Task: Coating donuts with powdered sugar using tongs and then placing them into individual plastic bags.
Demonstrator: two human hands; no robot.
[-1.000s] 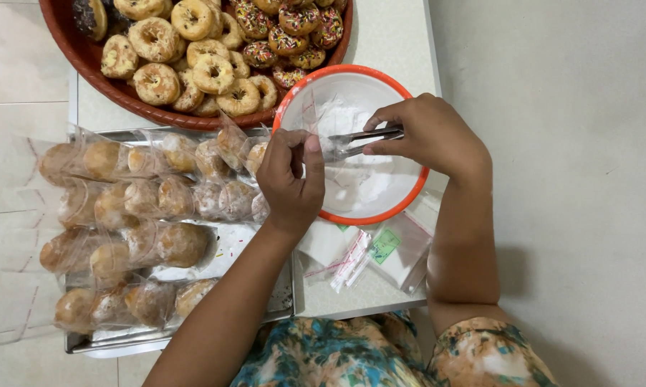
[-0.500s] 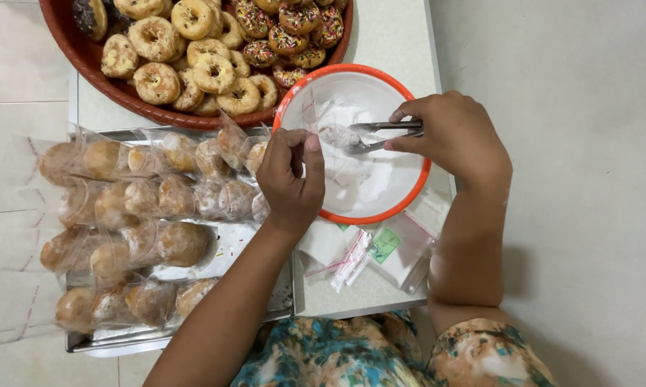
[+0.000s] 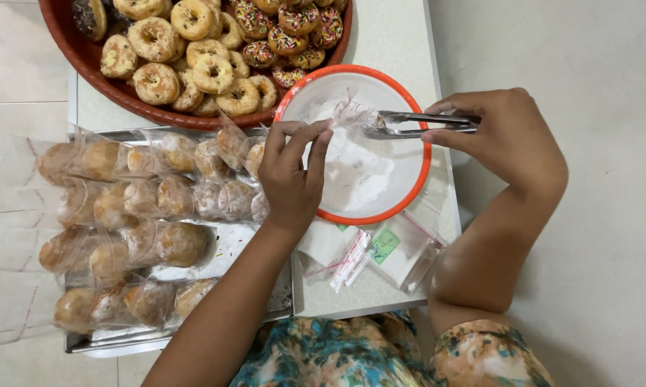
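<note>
1. Holding metal tongs (image 3: pixel 423 123) level over the orange-rimmed white bowl (image 3: pixel 416 188), the right hand (image 3: pixel 505 140) has its fingers wrapped shut round the handle end, so the tips reach the bowl's middle while the hand stays outside the rim.
2. Tong tips are closed on a small pale lump dusted in white powder; what it is exactly is too blurred to tell. It sits above the bowl, so any loose powder would drop back in.
3. Left hand (image 3: pixel 291 175) rests at the bowl's left rim, fingers pinched together on the edge of a clear plastic bag (image 3: pixel 352 113) that meets the tong tips; whether the mouth is fully open cannot be told.
4. White powder coats the bowl floor.
5. Metal tray (image 3: pixel 215 319) lies left of the bowl, under the left forearm, packed with bagged round buns (image 3: pixel 129 215) in rows, close by for the left hand.
6. Brown round tray (image 3: pixel 87 68) at the top holds ring doughnuts (image 3: pixel 194 50), plain and sprinkled, touching the bowl's upper rim.
7. Stack of empty clear bags (image 3: pixel 380 251) lies on the bench (image 3: pixel 394 43) just below the bowl, near both hands.
</note>
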